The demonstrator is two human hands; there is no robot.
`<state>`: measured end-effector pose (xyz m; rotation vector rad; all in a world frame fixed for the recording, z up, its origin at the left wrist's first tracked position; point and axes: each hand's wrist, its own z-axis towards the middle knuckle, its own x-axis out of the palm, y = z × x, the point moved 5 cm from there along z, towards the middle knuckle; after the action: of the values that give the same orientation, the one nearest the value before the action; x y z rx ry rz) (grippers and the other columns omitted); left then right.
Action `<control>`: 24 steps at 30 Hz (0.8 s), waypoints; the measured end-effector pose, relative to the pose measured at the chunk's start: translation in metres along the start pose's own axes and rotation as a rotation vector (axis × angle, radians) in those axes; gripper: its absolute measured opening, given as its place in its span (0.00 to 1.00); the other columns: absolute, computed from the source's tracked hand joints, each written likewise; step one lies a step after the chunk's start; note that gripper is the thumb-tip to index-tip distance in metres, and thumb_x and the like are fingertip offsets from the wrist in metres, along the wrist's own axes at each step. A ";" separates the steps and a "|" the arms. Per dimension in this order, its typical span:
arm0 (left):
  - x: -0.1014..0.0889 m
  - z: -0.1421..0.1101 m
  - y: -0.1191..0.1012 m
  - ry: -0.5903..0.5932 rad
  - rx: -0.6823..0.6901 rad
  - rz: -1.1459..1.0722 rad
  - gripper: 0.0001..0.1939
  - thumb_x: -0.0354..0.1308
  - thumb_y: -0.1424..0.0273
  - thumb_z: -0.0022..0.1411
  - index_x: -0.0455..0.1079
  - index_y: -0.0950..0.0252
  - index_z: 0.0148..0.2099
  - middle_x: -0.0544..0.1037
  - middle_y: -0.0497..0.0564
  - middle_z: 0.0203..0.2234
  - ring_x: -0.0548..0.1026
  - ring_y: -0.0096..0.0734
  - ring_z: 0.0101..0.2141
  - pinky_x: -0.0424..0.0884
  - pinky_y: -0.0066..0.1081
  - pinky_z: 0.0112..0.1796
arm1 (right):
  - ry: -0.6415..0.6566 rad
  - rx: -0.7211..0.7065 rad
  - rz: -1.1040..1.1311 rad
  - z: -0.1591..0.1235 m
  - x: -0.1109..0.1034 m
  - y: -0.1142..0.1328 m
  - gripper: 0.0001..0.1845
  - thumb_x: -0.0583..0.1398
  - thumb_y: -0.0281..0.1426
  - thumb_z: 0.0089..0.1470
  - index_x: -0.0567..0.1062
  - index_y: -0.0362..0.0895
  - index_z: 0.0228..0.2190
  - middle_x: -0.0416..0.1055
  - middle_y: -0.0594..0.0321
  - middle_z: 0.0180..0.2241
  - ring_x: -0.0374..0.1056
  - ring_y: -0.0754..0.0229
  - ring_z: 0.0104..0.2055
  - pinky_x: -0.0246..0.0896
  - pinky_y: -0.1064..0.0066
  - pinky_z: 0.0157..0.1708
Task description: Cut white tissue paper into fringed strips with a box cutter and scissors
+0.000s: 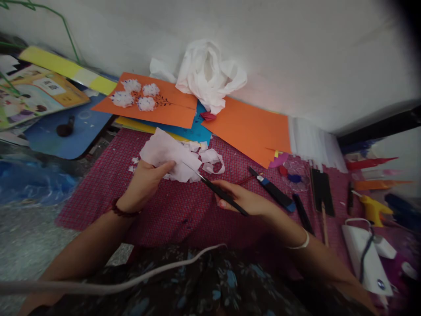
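My left hand point(144, 180) pinches a crumpled sheet of white paper point(164, 151) between thumb and fingers, above the table. My right hand point(241, 197) is closed around black-handled scissors point(217, 189), seen nearly edge-on. Their thin metal blades lie against the right part of the sheet; how far they are spread I cannot tell. Curled white paper strips point(212, 160) lie just behind and to the right of the sheet. Small white scraps point(132, 166) are scattered left of it.
Behind the paper are an orange sheet with white flower shapes point(151, 103), another orange sheet point(253, 127) and a white crumpled bundle point(210, 72). To the right lie a blue-and-black tool point(272, 188), a yellow glue gun point(375, 208) and a white power strip point(366, 259). A cable point(131, 283) crosses in front.
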<state>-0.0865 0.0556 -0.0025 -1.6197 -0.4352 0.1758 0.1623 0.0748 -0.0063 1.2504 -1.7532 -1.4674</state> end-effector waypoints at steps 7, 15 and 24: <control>0.002 -0.001 0.002 0.044 -0.021 0.047 0.18 0.71 0.67 0.52 0.81 0.58 0.47 0.85 0.52 0.42 0.78 0.49 0.54 0.73 0.46 0.59 | -0.045 0.008 0.059 0.005 0.000 -0.004 0.35 0.66 0.47 0.57 0.70 0.41 0.59 0.70 0.55 0.43 0.66 0.57 0.41 0.65 0.63 0.42; 0.000 0.001 0.006 0.033 -0.032 0.041 0.20 0.73 0.65 0.51 0.81 0.60 0.48 0.85 0.52 0.44 0.78 0.49 0.53 0.73 0.47 0.59 | -0.057 0.013 0.095 0.006 0.002 -0.009 0.34 0.67 0.47 0.56 0.71 0.42 0.57 0.70 0.59 0.39 0.63 0.61 0.35 0.64 0.66 0.37; 0.003 0.000 0.008 0.105 -0.036 0.071 0.15 0.71 0.66 0.53 0.82 0.58 0.45 0.85 0.52 0.43 0.79 0.47 0.51 0.74 0.47 0.57 | 0.004 0.027 0.044 0.008 0.004 -0.001 0.38 0.65 0.47 0.57 0.68 0.38 0.61 0.71 0.52 0.46 0.68 0.52 0.45 0.66 0.60 0.47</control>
<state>-0.0822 0.0561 -0.0098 -1.6728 -0.3015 0.1365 0.1546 0.0748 -0.0100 1.2199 -1.7916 -1.4203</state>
